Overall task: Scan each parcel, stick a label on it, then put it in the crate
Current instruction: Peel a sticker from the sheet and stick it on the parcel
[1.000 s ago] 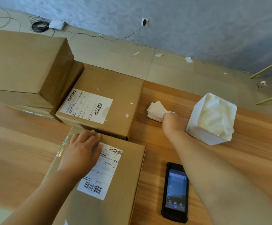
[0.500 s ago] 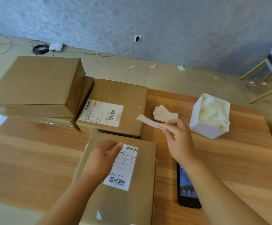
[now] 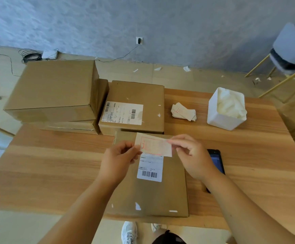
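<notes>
Both hands hold one label [image 3: 153, 147] over the far end of the near parcel [image 3: 160, 196], which lies flat on the tabletop [image 3: 55, 164] by its near edge. The left hand [image 3: 118, 159] pinches the label's left end; the right hand [image 3: 194, 155] pinches its right end w/ thumb & forefinger. Just right of the parcel lies a phone [image 3: 217, 161], partly hidden by the right wrist. Far right: a label stack [image 3: 183, 111] & a white bin [image 3: 226, 110]. Far left: more boxes [image 3: 55, 85].

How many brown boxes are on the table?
4. The nearest box lies at the front edge of the table. A labelled box sits behind it. A big box at far left is stacked on a flatter box. More may hide underneath.
</notes>
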Available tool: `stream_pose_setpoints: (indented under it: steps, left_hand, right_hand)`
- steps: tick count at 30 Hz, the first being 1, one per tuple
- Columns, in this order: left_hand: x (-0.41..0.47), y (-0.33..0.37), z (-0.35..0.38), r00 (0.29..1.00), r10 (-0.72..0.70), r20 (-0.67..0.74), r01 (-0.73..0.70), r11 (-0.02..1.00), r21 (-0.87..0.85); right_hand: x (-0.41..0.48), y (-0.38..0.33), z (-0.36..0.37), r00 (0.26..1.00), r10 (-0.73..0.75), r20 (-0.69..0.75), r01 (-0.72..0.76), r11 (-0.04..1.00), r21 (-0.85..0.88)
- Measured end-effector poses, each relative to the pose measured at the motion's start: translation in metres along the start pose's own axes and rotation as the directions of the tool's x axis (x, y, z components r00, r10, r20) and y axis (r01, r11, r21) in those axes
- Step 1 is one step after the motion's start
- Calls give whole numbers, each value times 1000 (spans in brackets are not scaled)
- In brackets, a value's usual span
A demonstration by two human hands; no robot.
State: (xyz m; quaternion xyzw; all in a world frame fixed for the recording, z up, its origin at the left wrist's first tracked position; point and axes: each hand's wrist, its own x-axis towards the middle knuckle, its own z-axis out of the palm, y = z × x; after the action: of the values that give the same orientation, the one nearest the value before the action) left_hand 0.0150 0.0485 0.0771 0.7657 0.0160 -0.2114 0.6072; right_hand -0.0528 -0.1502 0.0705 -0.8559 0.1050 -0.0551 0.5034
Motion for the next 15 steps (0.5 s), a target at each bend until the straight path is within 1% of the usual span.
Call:
stream_pose_setpoints:
  steps: [2,4,6,9,11,13,15]
  left_hand:
    - [-5,-2,-8,999,43,8,-44,997,59]
    - [-9,-4,-16,996,85,21,-87,987,133]
    - [-13,-4,-21,993,111,45,-117,982,147]
    - [-19,-3,-26,987,133,85,-142,983,115]
    - [-22,-2,-30,985,145,97,-153,984,87]
    - [-25,-1,-35,986,136,94,-139,990,33]
    - [-27,0,-39,988,123,94,-121,992,-27]
  right_hand:
    - [-3,-9,6,996,73,-47,-71,996,53]
    - [-5,-19,11,994,87,-65,-87,996,13]
    - [-4,-28,18,995,96,1,-96,994,-57]
    - [-3,-39,31,975,162,150,-152,986,-75]
    - [-4,-44,37,976,162,149,-154,986,-63]
    - [-4,-46,39,980,148,131,-148,989,-15]
    - [-5,-47,38,978,148,148,-151,988,8]
